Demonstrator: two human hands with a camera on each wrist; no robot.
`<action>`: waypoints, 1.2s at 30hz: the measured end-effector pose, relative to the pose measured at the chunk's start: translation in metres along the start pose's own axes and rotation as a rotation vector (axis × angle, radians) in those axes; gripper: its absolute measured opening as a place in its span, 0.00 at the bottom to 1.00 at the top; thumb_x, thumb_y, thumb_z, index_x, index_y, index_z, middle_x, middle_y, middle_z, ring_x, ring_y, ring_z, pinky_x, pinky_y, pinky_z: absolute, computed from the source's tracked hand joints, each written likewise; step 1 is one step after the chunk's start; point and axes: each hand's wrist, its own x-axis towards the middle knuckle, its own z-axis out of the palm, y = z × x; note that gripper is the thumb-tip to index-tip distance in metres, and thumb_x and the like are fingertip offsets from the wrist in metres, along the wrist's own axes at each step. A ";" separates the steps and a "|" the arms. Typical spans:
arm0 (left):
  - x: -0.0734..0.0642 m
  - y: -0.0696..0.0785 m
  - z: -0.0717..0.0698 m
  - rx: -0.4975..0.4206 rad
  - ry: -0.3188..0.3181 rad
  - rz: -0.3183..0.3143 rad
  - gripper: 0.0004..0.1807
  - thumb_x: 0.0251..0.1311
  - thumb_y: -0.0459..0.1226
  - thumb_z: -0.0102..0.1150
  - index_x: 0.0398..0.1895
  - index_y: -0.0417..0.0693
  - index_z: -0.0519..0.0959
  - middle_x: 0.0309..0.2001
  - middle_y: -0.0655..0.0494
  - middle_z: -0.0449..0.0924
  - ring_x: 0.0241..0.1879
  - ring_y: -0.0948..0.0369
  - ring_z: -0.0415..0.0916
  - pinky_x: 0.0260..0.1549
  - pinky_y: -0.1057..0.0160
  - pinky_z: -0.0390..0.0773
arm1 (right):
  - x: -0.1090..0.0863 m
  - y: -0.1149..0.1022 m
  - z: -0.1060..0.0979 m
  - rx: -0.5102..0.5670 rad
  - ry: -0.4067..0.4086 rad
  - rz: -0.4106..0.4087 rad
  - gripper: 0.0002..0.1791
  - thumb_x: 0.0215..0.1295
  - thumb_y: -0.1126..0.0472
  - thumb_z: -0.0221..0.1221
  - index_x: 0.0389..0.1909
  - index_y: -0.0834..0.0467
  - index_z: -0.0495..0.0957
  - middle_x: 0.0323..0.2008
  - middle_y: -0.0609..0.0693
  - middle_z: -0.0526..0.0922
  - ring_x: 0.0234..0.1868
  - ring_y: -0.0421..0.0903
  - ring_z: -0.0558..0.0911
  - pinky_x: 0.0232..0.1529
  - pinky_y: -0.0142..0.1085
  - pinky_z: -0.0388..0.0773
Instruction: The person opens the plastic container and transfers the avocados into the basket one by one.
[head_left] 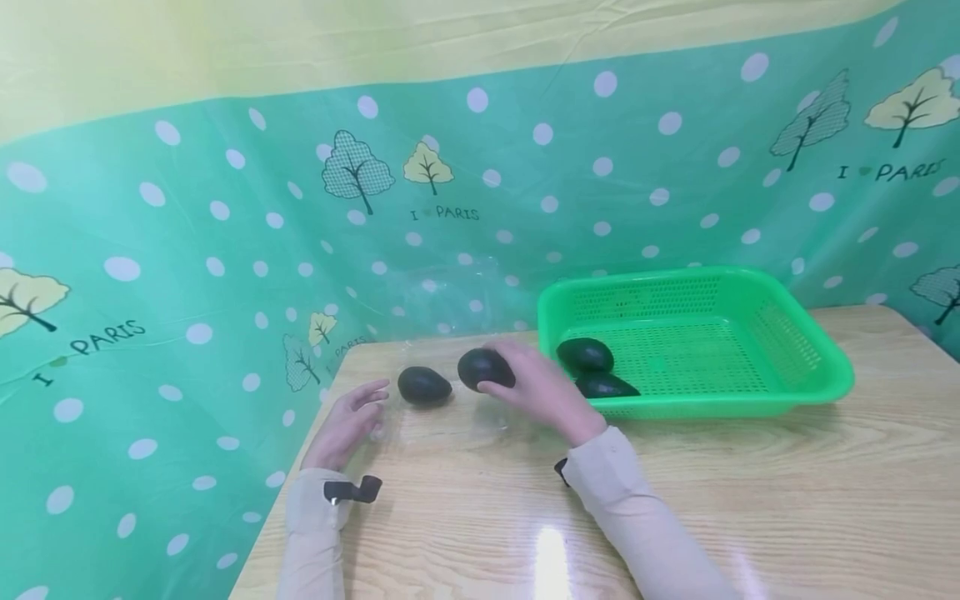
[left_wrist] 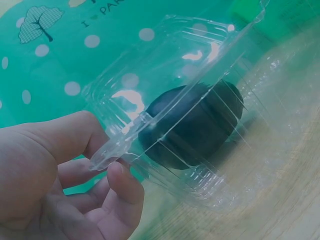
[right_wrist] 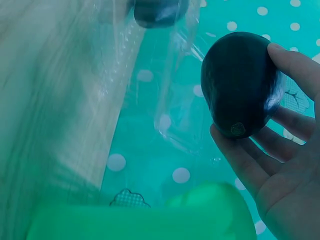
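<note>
Gripping a near-black, glossy, egg-shaped fruit [right_wrist: 240, 82] with a small rough spot near one end, the right hand [head_left: 536, 387] filled my wrist feed: thumb on one side, fingers on the other, spread just as wide as that smooth skin. And there it sat, out at the fingertips, clear of the palm! Across on the left, I had the left hand [head_left: 348, 425] pinching the thin lip of a transparent, ribbed plastic container [left_wrist: 212, 187], its other fingers bent. Inside lay a second dark oval fruit [head_left: 423, 387]. From the head view, I saw the held one between that fruit and a bright green, perforated plastic basket [head_left: 675, 407], where two more dark fruits [head_left: 588, 356] rested, on a pale wood-grain table [head_left: 480, 517].
</note>
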 end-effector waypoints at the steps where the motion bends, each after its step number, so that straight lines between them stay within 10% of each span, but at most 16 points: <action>1: 0.001 -0.001 0.000 0.000 -0.001 -0.002 0.35 0.61 0.26 0.45 0.75 0.43 0.59 0.71 0.38 0.60 0.29 0.63 0.68 0.26 0.70 0.73 | 0.000 0.001 -0.002 -0.008 0.002 -0.001 0.31 0.63 0.47 0.65 0.64 0.54 0.73 0.61 0.50 0.79 0.63 0.49 0.77 0.64 0.44 0.73; 36: 0.002 0.000 -0.002 -0.006 -0.024 -0.001 0.34 0.63 0.27 0.46 0.75 0.43 0.58 0.70 0.37 0.60 0.30 0.63 0.68 0.25 0.70 0.72 | -0.014 0.026 -0.047 -0.080 0.040 -0.001 0.32 0.65 0.47 0.64 0.69 0.48 0.69 0.63 0.52 0.77 0.63 0.53 0.76 0.59 0.52 0.75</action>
